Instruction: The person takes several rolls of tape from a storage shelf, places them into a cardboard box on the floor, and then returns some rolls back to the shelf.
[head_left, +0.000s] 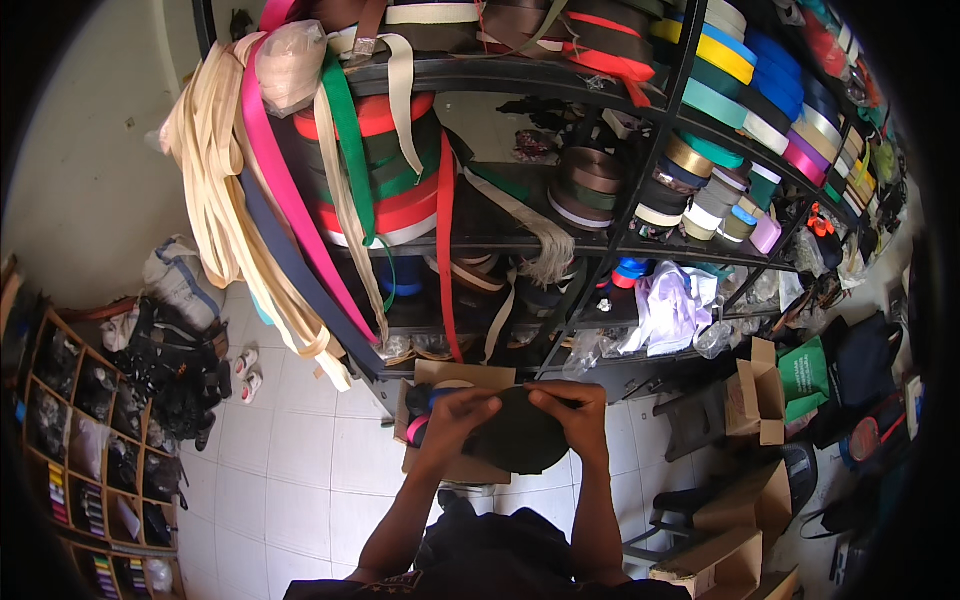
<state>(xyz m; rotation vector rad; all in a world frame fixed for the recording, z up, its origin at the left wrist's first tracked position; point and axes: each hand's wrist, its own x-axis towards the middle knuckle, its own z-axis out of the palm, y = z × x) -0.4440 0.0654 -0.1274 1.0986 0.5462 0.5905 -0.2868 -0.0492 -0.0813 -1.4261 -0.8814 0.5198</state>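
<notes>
A round, dark olive roll of webbing (519, 436) is held up in front of my body, its flat side facing me. My left hand (455, 422) pinches its upper left edge between thumb and fingers. At the upper right edge my right hand (574, 412) grips it the same way, the thumb tips close together along the top. Behind and below the roll stands an open cardboard box (478, 376) with several rolls in it, one of them pink. The roll and my hands hide much of that box.
A black metal shelf rack (520, 72) full of webbing rolls rises ahead. From its left end hang cream straps (215, 170), a pink strap (285, 205) and a red strap (446, 250). More cardboard boxes (757, 395) stand at right; a wooden compartment rack (95, 430) is at left.
</notes>
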